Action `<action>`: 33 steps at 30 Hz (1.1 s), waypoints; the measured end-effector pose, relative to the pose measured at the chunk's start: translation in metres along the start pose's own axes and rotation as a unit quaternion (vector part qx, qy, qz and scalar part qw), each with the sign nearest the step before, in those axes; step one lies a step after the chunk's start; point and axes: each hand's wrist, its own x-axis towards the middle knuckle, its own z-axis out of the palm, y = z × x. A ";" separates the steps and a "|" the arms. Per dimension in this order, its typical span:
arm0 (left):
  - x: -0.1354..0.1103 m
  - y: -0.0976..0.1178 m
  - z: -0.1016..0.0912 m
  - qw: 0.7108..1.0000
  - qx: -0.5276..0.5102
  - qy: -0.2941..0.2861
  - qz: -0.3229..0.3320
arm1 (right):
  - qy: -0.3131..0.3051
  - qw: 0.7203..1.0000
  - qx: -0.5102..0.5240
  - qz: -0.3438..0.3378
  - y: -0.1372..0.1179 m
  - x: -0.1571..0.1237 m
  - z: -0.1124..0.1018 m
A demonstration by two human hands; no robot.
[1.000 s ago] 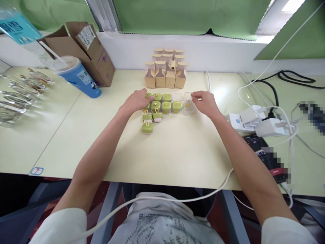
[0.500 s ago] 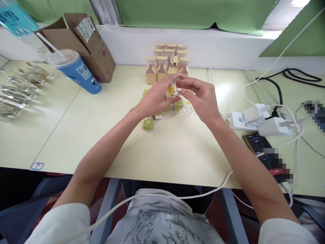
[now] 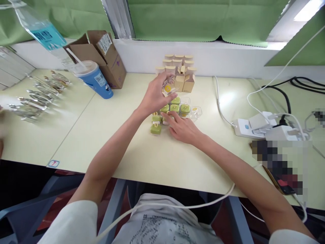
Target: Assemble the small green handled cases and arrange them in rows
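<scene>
The left hand (image 3: 154,96) is raised over the table and grips a small clear case (image 3: 168,87) between the thumb and the fingers; a yellow piece shows inside the case. The right hand (image 3: 184,128) lies low on the table (image 3: 157,159) with the palm down and the fingers stretched and loose, holding nothing. Its fingertips reach to the green cases (image 3: 177,108), but I cannot tell if they really touch one. The pale yellow table fills most of the view. At ten o'clock from the left hand, near the wall, stands an open cardboard box (image 3: 109,57). Further out in the same direction a water bottle (image 3: 42,30) with a blue label leans across the upper corner. A blue cup (image 3: 98,81) with a lid and a straw stands just in front of the cardboard box. At nine o'clock from the cup some clear bags (image 3: 38,98) lie in rows. At three o'clock from the right hand a white power strip (image 3: 245,127) lies with chargers and cables in it. At one o'clock from the left hand a group of small paper boxes (image 3: 186,83) stands close together by the wall. The green cases sit in rows between the two hands, at six o'clock from the held case. One single green case (image 3: 155,128) lies apart at nine o'clock from the right hand, and an empty clear case (image 3: 196,112) lies at one o'clock from it.
</scene>
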 end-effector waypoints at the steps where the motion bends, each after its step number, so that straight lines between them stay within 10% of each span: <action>1: 0.000 0.000 0.001 1.000 0.001 -0.002 0.001 | 0.003 1.000 -0.004 0.002 0.001 0.000 -0.001; 20: -0.001 0.003 0.004 1.000 0.011 -0.006 0.015 | -0.096 0.992 0.080 -0.027 0.006 -0.007 -0.031; 27: 0.000 0.006 0.004 0.999 0.027 -0.016 -0.008 | 0.008 0.996 -0.062 -0.061 0.009 -0.001 -0.020; 33: 0.004 -0.015 0.011 0.998 -0.012 0.023 0.064 | -0.128 0.989 -0.063 -0.049 0.003 -0.006 -0.049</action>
